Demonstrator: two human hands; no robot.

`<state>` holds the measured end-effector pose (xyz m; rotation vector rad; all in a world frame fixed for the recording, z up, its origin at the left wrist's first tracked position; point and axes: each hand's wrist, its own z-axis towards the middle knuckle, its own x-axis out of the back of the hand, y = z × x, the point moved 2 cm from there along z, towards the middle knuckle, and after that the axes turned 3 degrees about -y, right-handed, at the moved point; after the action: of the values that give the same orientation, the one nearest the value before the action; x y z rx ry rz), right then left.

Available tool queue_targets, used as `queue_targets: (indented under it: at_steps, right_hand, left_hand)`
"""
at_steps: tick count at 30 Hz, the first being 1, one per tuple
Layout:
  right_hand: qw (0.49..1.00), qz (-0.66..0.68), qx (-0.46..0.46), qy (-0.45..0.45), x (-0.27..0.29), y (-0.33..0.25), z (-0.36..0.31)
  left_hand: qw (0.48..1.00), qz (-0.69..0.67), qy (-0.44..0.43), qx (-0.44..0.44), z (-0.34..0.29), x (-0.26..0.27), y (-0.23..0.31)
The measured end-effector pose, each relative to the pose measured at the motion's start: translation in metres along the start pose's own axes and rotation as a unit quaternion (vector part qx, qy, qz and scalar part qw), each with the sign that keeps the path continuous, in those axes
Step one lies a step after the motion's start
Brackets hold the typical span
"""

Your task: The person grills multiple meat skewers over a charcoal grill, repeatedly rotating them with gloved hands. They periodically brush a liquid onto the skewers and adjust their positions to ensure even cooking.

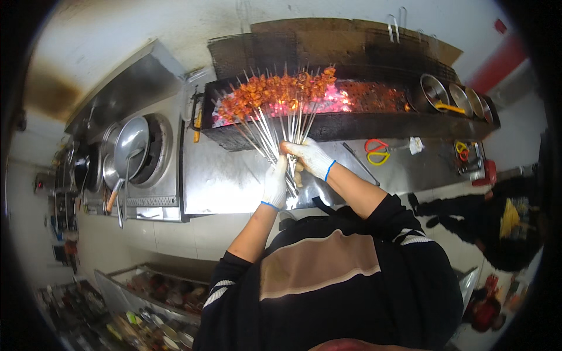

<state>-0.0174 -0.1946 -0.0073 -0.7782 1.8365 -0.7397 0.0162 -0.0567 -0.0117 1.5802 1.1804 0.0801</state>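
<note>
So we're looking down past our own black sweater (328, 275) with the tan chest panel at six o'clock, white gloves on, blue cuffs. Our left hand (276, 183), dead centre, has its fingers closed round the lower ends of a fat bunch of meat skewers (284, 90); our right hand (312, 158), just off it at one o'clock, is wrapped round the same bunch (yep, there's orange on that thumb side). Some fingers are hidden from us.

Below that is a steel counter (225, 182), with red-and-yellow scissors (377, 153) lying toward half past two. The skewers fan out to twelve o'clock, reddish meat over the glowing coals (342, 100) of a long black grill (363, 126); we can't tell whether they touch it. Round metal pots (434, 90) sit at its two o'clock end. Big wok (132, 137) over at nine, and way out past three, another person (508, 237) in dark clothes.
</note>
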Motion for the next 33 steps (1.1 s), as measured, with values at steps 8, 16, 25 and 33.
queue_targets:
  at_steps: [8, 16, 25, 33]
  right_hand:
    - [0.942, 0.268, 0.022, 0.202, -0.025, 0.041, -0.045]
    - [0.918, 0.299, 0.06, 0.254, -0.037, 0.05, -0.038]
    - [0.997, 0.067, -0.004, 0.037, -0.026, 0.0, -0.008]
    - [0.989, 0.126, 0.034, 0.07, -0.017, 0.022, -0.005]
  left_hand:
    - [0.994, -0.063, -0.079, 0.035, 0.016, -0.002, -0.011]
    - [0.995, -0.043, -0.091, 0.02, 0.009, -0.007, -0.011]
    - [0.993, -0.022, -0.107, 0.05, -0.005, 0.008, 0.01]
    - [0.997, 0.073, 0.003, 0.027, -0.018, 0.004, 0.012]
